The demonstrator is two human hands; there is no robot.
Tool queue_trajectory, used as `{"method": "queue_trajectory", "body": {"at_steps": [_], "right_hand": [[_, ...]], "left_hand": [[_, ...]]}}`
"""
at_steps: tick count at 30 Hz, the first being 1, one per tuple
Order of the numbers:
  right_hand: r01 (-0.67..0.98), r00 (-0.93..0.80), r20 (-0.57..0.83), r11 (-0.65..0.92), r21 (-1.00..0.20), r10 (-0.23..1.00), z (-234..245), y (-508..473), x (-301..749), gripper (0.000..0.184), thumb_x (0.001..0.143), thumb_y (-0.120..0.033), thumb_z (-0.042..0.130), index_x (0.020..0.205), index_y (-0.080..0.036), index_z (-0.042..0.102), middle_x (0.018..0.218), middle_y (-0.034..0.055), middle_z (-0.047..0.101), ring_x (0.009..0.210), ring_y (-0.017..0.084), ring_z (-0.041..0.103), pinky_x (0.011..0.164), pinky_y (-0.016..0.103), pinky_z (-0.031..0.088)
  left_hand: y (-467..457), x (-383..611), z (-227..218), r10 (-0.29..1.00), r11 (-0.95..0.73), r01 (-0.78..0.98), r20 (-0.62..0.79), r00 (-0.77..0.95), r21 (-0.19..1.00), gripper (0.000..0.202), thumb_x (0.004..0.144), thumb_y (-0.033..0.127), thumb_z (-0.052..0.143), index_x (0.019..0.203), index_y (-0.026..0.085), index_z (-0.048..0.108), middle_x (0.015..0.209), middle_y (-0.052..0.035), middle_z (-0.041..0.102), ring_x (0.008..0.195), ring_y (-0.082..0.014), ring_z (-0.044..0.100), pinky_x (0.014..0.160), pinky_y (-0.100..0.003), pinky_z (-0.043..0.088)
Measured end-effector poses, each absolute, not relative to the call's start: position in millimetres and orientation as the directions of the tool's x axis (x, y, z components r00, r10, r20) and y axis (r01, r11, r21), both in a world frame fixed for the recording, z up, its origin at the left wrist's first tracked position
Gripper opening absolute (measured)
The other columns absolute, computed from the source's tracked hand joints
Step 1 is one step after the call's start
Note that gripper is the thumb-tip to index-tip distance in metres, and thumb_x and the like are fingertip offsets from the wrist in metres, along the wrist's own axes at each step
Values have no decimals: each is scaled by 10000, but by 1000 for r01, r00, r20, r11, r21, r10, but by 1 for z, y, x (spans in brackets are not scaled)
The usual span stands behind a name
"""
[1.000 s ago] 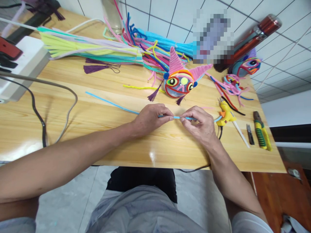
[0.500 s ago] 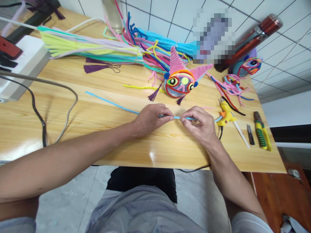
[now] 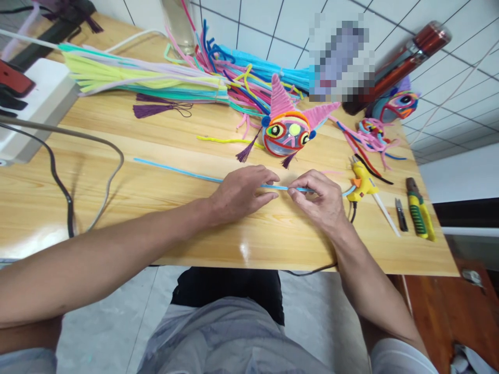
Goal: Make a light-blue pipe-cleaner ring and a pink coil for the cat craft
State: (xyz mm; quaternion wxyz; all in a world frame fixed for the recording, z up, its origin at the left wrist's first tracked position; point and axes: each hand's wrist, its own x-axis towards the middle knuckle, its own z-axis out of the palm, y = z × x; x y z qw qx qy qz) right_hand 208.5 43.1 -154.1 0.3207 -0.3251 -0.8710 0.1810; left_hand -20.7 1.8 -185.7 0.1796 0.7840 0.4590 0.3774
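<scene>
A long blue pipe cleaner [image 3: 175, 169] lies across the wooden table [image 3: 156, 208], running from the left under both hands. My left hand [image 3: 239, 192] rests over it with fingers loosely curled, pinching it near the middle. My right hand [image 3: 322, 200] pinches the same blue pipe cleaner a little to the right, fingertips closed on it. Just beyond my hands sits a pipe-cleaner mask [image 3: 286, 132] with pink horns and round eyes.
A yellow glue gun [image 3: 362, 183], small snips [image 3: 400, 215] and yellow-green pliers [image 3: 421, 210] lie at the right. Bundles of coloured pipe cleaners [image 3: 156, 80] fill the back. A white box [image 3: 39, 109] and dark cables [image 3: 66, 202] sit left. A second mask [image 3: 395, 106] stands far right.
My left hand has loosened and slid slightly left along the blue pipe cleaner, whose far left end shifted a little. My right hand stays in place.
</scene>
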Motion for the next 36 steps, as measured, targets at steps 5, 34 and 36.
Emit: {"method": "queue_trajectory", "body": {"at_steps": [5, 34, 36], "right_hand": [[446, -593, 428, 720, -531, 682, -158, 45, 209, 70, 901, -211, 683, 843, -240, 710, 780, 14, 687, 708, 174, 640, 668, 325, 516], [501, -660, 280, 686, -528, 697, -175, 49, 209, 85, 875, -168, 670, 892, -230, 724, 796, 13, 665, 761, 182, 632, 720, 326, 503], [506, -661, 270, 682, -528, 700, -175, 50, 209, 70, 872, -176, 673, 901, -227, 711, 783, 11, 654, 754, 183, 622, 719, 328, 495]], "left_hand": [[4, -23, -186, 838, -541, 608, 435, 330, 581, 100, 948, 236, 671, 1022, 169, 666, 1033, -76, 721, 977, -202, 664, 890, -336, 505], [7, -22, -195, 862, -507, 708, 291, 416, 491, 243, 1009, 209, 538, 960, 178, 774, 976, -83, 713, 918, -223, 587, 866, -394, 422], [8, -22, -194, 860, -510, 705, 281, 426, 493, 254, 1017, 212, 523, 965, 177, 770, 977, -78, 711, 931, -222, 592, 877, -394, 420]]}}
